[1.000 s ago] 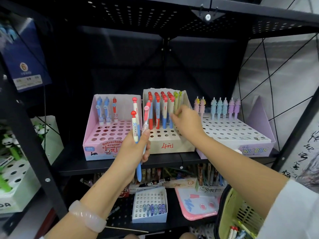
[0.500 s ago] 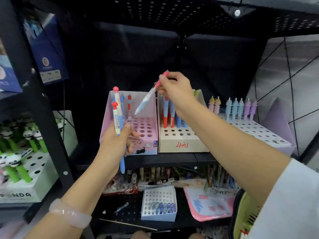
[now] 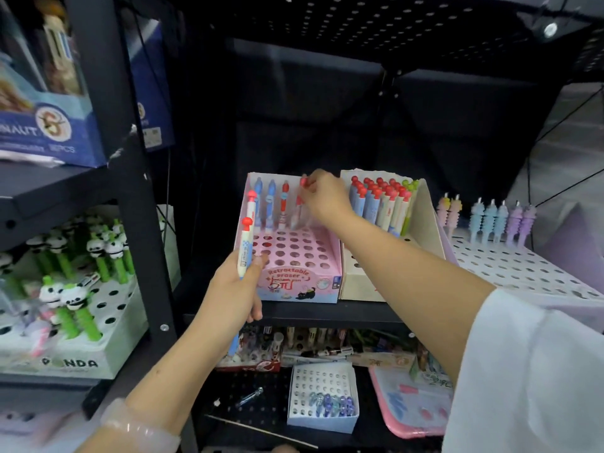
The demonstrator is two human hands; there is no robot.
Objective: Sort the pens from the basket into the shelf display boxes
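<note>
A pale bracelet circles the left wrist; the right sleeve is white.

this is looking like a stationery shop: black metal shelves are carrying cardboard display boxes of novelty pens standing in punched holes, one box bearing a handwritten price, with panda pens alongside.

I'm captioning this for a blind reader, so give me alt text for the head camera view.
A right hand lowers a red-topped pen into the back row of a pink display box on a black shelf. The left hand holds two more pens upright beside it.
</note>
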